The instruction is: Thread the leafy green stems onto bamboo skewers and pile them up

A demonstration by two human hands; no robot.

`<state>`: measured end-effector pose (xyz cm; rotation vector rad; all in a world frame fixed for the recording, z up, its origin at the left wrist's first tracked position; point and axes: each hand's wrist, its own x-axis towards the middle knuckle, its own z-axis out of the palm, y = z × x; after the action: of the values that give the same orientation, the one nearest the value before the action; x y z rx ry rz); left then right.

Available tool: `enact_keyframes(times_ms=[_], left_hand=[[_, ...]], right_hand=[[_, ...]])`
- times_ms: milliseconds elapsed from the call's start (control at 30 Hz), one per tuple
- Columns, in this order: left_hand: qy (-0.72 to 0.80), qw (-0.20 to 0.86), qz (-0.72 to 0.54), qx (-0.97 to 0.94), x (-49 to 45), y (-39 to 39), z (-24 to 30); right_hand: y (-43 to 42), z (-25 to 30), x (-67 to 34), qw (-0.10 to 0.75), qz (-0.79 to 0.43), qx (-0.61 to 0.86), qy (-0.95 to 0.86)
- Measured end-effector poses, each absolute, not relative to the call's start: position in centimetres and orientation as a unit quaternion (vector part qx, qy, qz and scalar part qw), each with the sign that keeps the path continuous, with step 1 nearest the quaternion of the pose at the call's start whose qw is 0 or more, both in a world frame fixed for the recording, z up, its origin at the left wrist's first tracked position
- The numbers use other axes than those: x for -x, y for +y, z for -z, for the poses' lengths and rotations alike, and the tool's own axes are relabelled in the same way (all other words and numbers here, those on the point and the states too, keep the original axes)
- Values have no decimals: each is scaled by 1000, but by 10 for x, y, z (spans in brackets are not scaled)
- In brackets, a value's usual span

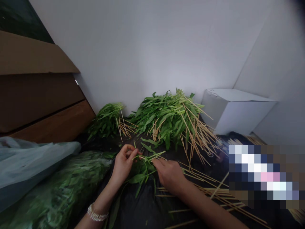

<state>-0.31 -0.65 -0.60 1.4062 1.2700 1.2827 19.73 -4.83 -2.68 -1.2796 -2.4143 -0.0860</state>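
Observation:
In the head view my left hand (126, 157) pinches the stems of some leafy greens (139, 178), whose long leaves hang between my two hands. Close beside it, my right hand (170, 176) is closed around a thin bamboo skewer, mostly hidden by the fingers. Pale green stems (156, 155) cross just above the right fingertips. Beyond my hands lies a large pile of skewered greens (164, 114), with sticks (200, 133) fanning out to the right. A smaller skewered bunch (107, 117) rests to its left.
Loose bamboo skewers (214, 194) lie under and beside my right forearm. A clear plastic bag of greens (64, 187) sits at left, below a cardboard box (38, 95). A white box (238, 111) stands against the wall at right. Black sheeting (133, 210) covers the work surface.

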Motion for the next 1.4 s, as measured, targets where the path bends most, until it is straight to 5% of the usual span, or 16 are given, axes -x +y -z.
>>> enact_keyframes(times_ms=[433, 900, 1400], left_hand=[[454, 545, -446, -546, 4, -9, 3], [516, 427, -499, -550, 2, -8, 3], [515, 478, -486, -520, 6, -8, 6]], right_hand=[[-48, 20, -199, 177, -3, 506, -844], [-48, 20, -198, 184, -16, 506, -843], [-49, 19, -199, 181, -17, 515, -838]])
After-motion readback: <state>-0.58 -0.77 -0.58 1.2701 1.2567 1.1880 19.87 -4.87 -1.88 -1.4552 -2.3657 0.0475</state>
